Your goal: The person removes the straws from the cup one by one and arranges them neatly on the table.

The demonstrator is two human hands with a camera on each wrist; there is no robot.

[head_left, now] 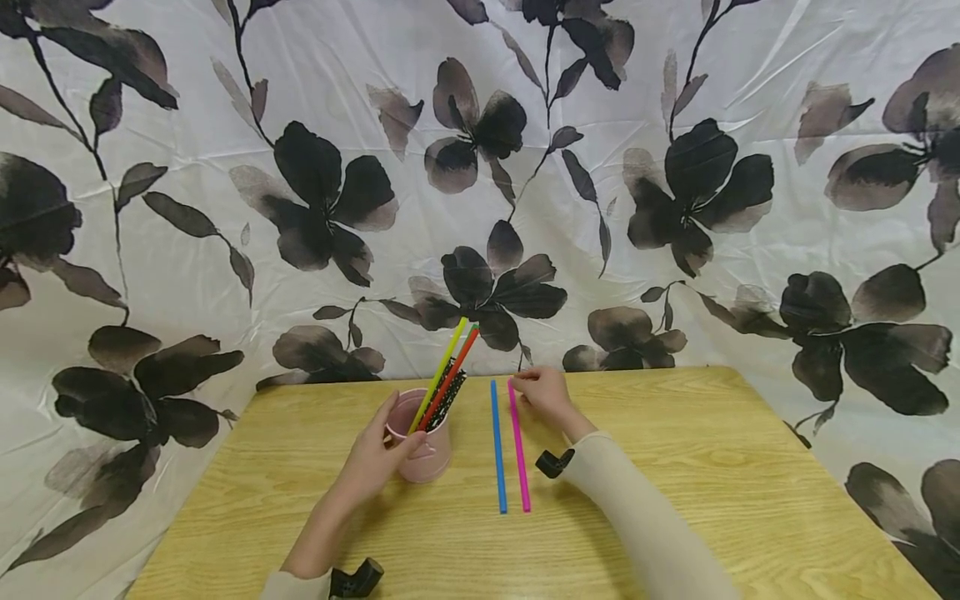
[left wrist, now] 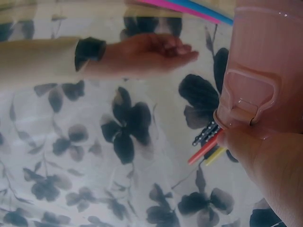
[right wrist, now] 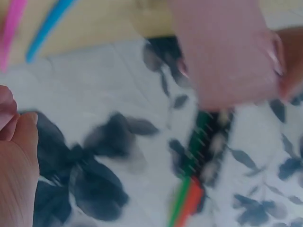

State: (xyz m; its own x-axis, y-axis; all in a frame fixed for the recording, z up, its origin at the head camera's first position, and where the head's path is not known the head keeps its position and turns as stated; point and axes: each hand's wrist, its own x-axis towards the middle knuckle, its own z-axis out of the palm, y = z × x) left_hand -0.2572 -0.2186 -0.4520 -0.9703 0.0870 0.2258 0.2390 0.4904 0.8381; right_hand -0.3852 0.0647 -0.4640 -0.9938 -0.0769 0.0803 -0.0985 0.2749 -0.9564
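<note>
My left hand [head_left: 378, 454] grips a small pink bucket [head_left: 426, 468] by its rim, thumb on the near side and fingers round the left. A looped handle [left wrist: 274, 90] shows on its wall in the left wrist view. Out of the bucket lean a yellow straw [head_left: 447, 354], a red straw [head_left: 459, 367], a green one [right wrist: 179, 203] and black sticks with white dots [head_left: 452, 392]. On the table lie a blue straw [head_left: 498, 450] and a pink straw [head_left: 520, 450], side by side. My right hand [head_left: 551, 396] hovers by the pink straw's far end, fingers loosely bent, holding nothing visible.
The wooden table [head_left: 645, 417] ends just behind the straws. A white cloth with dark flowers [head_left: 585, 292] hangs behind and beside it. Black wrist devices sit on the left [head_left: 356, 579] and right [head_left: 555, 463] sleeves.
</note>
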